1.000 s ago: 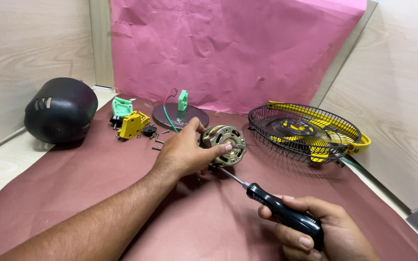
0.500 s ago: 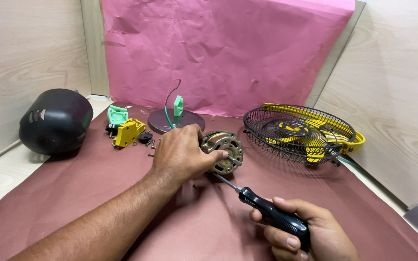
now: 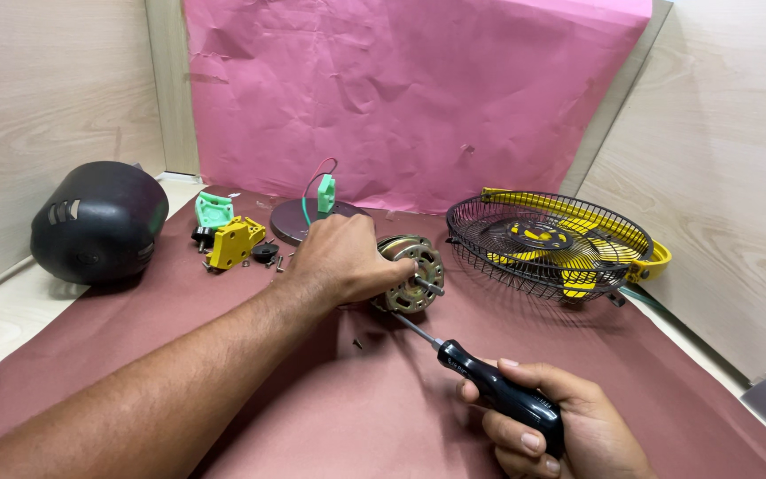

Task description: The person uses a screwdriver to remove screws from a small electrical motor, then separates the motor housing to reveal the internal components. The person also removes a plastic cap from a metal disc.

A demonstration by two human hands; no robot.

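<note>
My left hand (image 3: 343, 260) grips a small metal fan motor (image 3: 414, 276) that rests on the maroon sheet, its shaft pointing toward me. My right hand (image 3: 553, 424) is closed around the black handle of a screwdriver (image 3: 480, 379). The screwdriver's thin shaft runs up and left, and its tip meets the lower edge of the motor. My left palm and fingers hide the motor's left side.
A black domed motor cover (image 3: 97, 222) lies at the left. Yellow (image 3: 234, 242) and green (image 3: 214, 211) plastic parts, small screws and a round dark base with a green piece (image 3: 310, 215) sit behind the motor. A black wire grille with yellow fan blades (image 3: 553, 244) lies at right. A pink backdrop stands behind.
The view has shifted slightly. My right hand and the screwdriver have drawn a little closer to the motor; my left hand keeps its hold on it.
</note>
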